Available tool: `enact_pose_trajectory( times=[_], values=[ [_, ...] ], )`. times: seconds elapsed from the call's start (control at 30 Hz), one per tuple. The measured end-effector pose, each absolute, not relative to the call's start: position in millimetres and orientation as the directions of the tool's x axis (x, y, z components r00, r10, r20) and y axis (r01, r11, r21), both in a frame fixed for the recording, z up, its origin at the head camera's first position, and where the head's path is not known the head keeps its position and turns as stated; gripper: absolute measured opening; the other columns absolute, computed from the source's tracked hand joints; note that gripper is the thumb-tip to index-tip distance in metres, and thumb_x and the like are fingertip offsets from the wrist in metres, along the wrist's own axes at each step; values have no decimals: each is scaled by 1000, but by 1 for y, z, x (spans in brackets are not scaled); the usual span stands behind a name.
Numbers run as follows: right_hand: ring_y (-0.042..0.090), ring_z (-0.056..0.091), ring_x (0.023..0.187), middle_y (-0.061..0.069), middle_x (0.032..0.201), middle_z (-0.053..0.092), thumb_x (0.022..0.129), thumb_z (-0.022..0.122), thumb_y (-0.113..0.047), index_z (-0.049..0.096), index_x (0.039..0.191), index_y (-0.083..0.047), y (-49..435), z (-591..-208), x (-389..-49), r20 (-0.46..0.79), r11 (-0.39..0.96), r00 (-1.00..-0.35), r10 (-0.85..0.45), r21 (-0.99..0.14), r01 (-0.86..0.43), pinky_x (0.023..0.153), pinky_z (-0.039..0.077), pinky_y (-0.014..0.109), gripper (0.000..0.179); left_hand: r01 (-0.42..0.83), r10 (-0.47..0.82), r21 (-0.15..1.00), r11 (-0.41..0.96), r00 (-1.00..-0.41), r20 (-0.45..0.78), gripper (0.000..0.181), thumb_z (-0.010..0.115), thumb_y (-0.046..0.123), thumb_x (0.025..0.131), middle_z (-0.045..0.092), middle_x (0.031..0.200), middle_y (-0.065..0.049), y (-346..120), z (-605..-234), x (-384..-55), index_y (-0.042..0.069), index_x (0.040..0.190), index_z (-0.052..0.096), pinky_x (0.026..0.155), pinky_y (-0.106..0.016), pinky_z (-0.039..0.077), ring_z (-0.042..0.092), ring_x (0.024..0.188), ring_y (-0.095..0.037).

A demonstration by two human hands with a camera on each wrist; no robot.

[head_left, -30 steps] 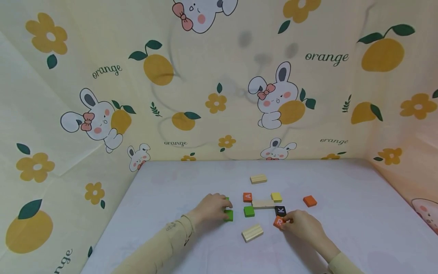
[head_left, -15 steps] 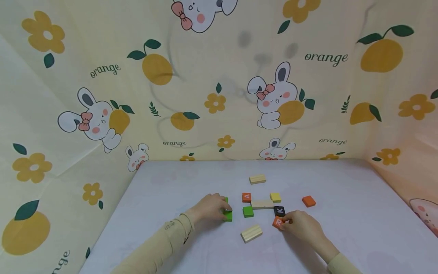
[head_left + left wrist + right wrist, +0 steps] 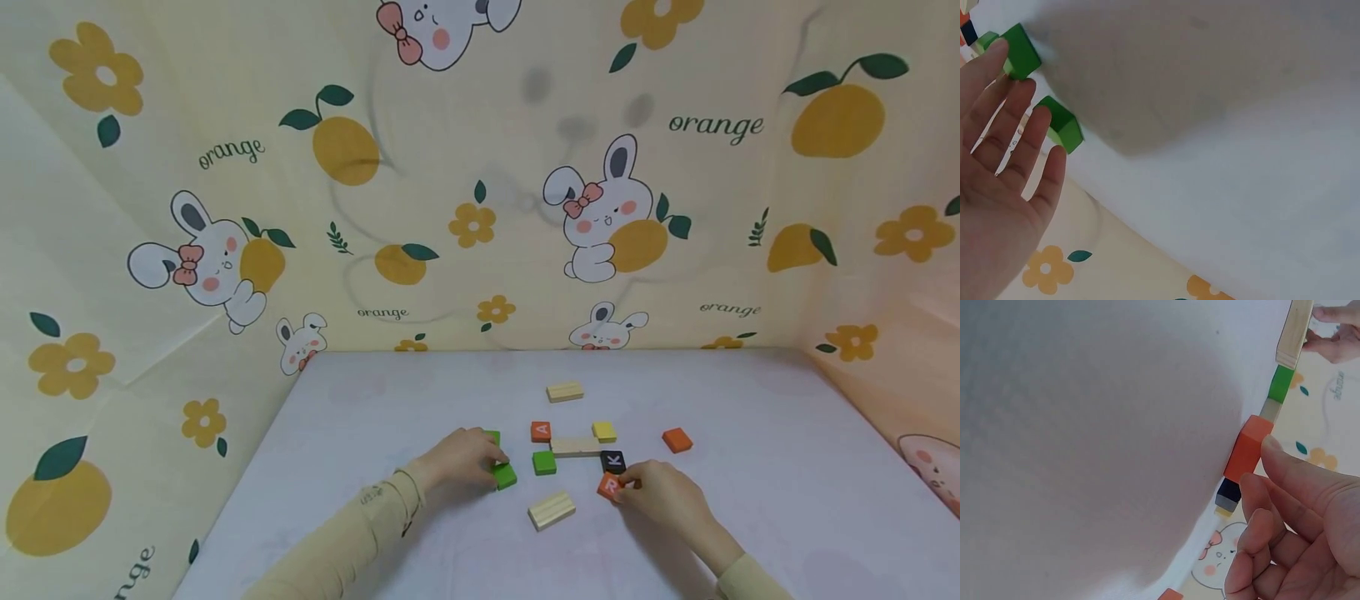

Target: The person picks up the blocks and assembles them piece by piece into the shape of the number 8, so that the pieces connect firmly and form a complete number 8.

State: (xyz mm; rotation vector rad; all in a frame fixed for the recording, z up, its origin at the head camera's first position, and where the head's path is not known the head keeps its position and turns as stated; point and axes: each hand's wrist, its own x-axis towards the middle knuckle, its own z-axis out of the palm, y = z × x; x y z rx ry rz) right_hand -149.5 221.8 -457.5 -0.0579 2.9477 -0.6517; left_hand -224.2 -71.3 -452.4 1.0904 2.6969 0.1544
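My left hand (image 3: 463,458) pinches a green block (image 3: 506,476) between thumb and index finger, left of the other blocks. Just behind it, beside the fingers, lies a second green block (image 3: 492,436). In the left wrist view the held block's side (image 3: 1024,53) shows past the thumb, and the remaining fingers are loosely extended. On the right, my right hand (image 3: 666,497) grips an orange letter block (image 3: 609,486) marked R by its edge. A black block (image 3: 612,461) marked K sits right behind that one. The right wrist view shows the orange side facing the thumb and index fingertips.
A flat wooden plank (image 3: 576,448) lies between a green block (image 3: 544,462), an orange A block (image 3: 540,431) and a yellow block (image 3: 603,431). Wooden blocks lie in front (image 3: 552,510) and behind (image 3: 565,392). An orange block (image 3: 677,440) sits at right.
Under my left fingers, the nearer green block has turned from square-on to angled and shifted slightly right. My right hand and the R block have stayed put.
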Motion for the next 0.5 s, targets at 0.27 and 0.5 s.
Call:
enact_pose_trajectory(
  times=[0.27, 0.5],
  values=[
    [12, 48, 62, -3, 72, 63, 76, 74, -22, 74, 90, -12, 222, -457, -150, -119, 907, -991, -60, -421, -5, 54, 35, 28, 17, 656, 686, 215, 724, -718, -120, 35, 74, 37, 76, 66, 97, 11, -68, -462, -219, 22, 108, 68, 77, -22, 43, 54, 84, 0],
    [13, 47, 63, -3, 72, 63, 76, 73, -22, 73, 89, -12, 221, -457, -149, -121, 909, -991, -64, -417, -8, 54, 35, 28, 16, 683, 706, 211, 699, -706, -54, 35, 70, 37, 80, 66, 105, 9, -63, -468, -211, 22, 111, 67, 85, -24, 45, 58, 96, -4]
  ],
)
